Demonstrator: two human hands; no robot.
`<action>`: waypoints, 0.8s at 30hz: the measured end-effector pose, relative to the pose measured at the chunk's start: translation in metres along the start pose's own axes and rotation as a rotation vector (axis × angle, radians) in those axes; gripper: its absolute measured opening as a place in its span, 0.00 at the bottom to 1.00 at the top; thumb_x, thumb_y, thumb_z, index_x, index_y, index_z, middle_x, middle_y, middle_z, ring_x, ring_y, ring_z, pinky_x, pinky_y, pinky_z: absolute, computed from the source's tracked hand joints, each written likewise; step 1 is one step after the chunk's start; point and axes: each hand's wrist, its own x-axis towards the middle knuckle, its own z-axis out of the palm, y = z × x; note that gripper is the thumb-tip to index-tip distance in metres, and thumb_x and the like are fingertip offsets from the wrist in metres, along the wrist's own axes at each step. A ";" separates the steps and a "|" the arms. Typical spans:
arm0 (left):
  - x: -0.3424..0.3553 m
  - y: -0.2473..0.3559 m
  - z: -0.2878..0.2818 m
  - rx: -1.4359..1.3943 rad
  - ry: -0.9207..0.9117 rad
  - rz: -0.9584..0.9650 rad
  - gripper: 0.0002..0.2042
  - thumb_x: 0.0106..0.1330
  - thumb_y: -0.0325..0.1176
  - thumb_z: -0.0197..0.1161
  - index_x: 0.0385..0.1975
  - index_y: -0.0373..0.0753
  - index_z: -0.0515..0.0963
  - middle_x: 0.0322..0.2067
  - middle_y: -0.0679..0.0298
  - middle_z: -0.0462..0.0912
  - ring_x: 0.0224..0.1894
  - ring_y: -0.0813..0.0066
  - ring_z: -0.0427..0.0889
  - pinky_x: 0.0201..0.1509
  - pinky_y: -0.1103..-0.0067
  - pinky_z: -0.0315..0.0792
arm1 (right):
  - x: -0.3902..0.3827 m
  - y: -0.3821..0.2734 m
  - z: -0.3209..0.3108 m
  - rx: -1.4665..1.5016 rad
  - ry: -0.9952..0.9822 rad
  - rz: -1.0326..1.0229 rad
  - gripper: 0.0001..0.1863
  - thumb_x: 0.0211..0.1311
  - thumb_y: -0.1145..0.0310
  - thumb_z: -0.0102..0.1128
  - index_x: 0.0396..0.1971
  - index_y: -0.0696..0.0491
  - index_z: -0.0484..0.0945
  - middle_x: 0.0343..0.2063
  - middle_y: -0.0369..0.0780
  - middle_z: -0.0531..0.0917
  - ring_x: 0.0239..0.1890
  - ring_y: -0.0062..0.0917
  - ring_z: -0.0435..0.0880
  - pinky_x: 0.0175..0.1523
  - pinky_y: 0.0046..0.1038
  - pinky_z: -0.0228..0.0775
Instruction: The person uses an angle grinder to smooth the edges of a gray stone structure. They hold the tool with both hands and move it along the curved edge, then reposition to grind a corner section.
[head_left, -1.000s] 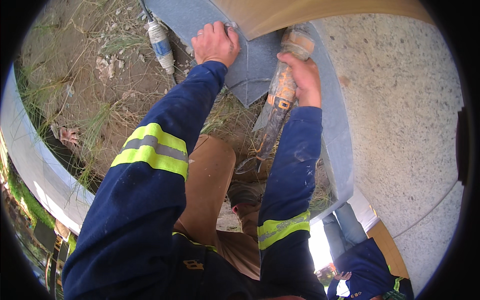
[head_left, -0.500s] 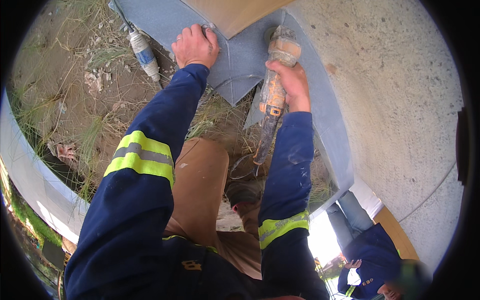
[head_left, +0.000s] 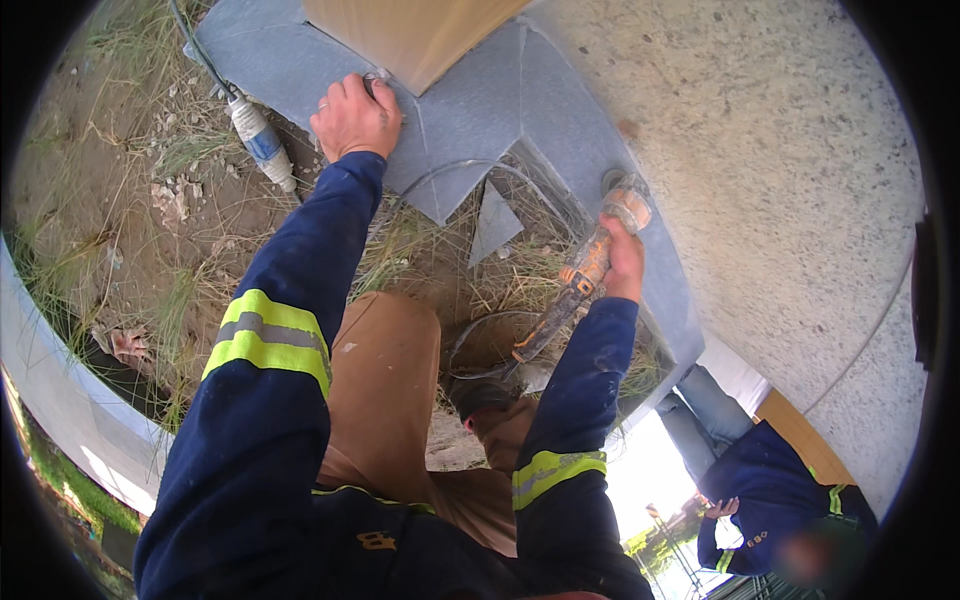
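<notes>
Work at the grey stone slab (head_left: 470, 115) looks partway along: an angular notch already breaks its near edge, and a triangular stone piece (head_left: 495, 225) lies loose on the ground (head_left: 120, 215) just beside that opening. What is left is hard to judge, since no guiding mark shows clearly. The person's right grip (head_left: 625, 258) is closed around the orange-and-black power tool (head_left: 588, 268), its round head at the slab's right-hand strip, touching or just above it. The left grip (head_left: 355, 118) is curled over a small object, too hidden to identify, on the slab near the corner of the tan panel (head_left: 415, 45). Compared with half a second ago, the tool is farther right and nearer the person, uncovering the notch, while the left grip keeps its place.
</notes>
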 end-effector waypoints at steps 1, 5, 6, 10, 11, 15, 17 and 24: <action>0.000 0.000 0.000 0.002 0.002 -0.001 0.14 0.66 0.48 0.55 0.34 0.43 0.78 0.34 0.58 0.80 0.39 0.54 0.81 0.44 0.58 0.70 | 0.000 -0.001 0.004 -0.023 -0.007 -0.023 0.28 0.53 0.66 0.72 0.53 0.65 0.75 0.41 0.44 0.84 0.38 0.32 0.85 0.40 0.35 0.79; 0.001 0.001 -0.003 -0.013 -0.027 -0.006 0.14 0.67 0.47 0.55 0.37 0.42 0.78 0.36 0.56 0.81 0.41 0.51 0.81 0.46 0.57 0.70 | -0.010 -0.021 0.058 -0.058 -0.080 -0.094 0.29 0.53 0.67 0.72 0.52 0.65 0.75 0.41 0.45 0.84 0.37 0.32 0.86 0.39 0.36 0.80; 0.001 0.000 -0.001 -0.001 -0.009 -0.004 0.14 0.66 0.47 0.55 0.36 0.43 0.78 0.35 0.57 0.80 0.40 0.53 0.81 0.45 0.57 0.70 | -0.014 -0.029 0.076 -0.056 -0.116 -0.106 0.29 0.52 0.67 0.72 0.52 0.65 0.75 0.40 0.45 0.84 0.36 0.32 0.86 0.39 0.36 0.80; 0.001 0.002 0.000 -0.001 0.004 -0.002 0.14 0.66 0.48 0.56 0.35 0.43 0.78 0.35 0.58 0.80 0.39 0.54 0.81 0.44 0.58 0.70 | -0.018 -0.050 0.127 -0.121 -0.244 -0.162 0.29 0.51 0.69 0.72 0.53 0.66 0.74 0.41 0.47 0.84 0.37 0.33 0.86 0.39 0.36 0.81; 0.001 0.002 0.000 0.006 0.004 -0.001 0.14 0.66 0.48 0.56 0.34 0.43 0.78 0.34 0.58 0.80 0.39 0.54 0.81 0.44 0.58 0.70 | -0.020 -0.053 0.135 -0.139 -0.280 -0.180 0.29 0.51 0.70 0.73 0.53 0.66 0.74 0.41 0.47 0.84 0.37 0.33 0.86 0.39 0.36 0.81; 0.000 0.001 0.002 0.004 0.026 0.007 0.13 0.66 0.47 0.56 0.34 0.43 0.78 0.34 0.58 0.80 0.38 0.55 0.81 0.43 0.58 0.70 | -0.029 -0.054 0.138 -0.145 -0.230 -0.144 0.29 0.50 0.70 0.73 0.52 0.65 0.74 0.42 0.46 0.84 0.39 0.33 0.86 0.41 0.35 0.80; 0.000 0.002 0.002 -0.002 0.037 0.010 0.13 0.65 0.47 0.56 0.33 0.43 0.78 0.33 0.58 0.80 0.38 0.55 0.81 0.43 0.58 0.70 | -0.027 -0.043 0.123 -0.175 -0.171 -0.185 0.29 0.50 0.70 0.73 0.52 0.65 0.74 0.43 0.46 0.84 0.41 0.32 0.85 0.43 0.34 0.79; 0.000 0.000 0.002 0.013 0.040 0.011 0.13 0.65 0.46 0.56 0.32 0.43 0.78 0.32 0.59 0.80 0.37 0.55 0.81 0.43 0.59 0.70 | -0.022 -0.040 0.100 -0.256 -0.173 -0.253 0.29 0.50 0.69 0.73 0.52 0.65 0.74 0.43 0.44 0.84 0.41 0.31 0.84 0.44 0.33 0.77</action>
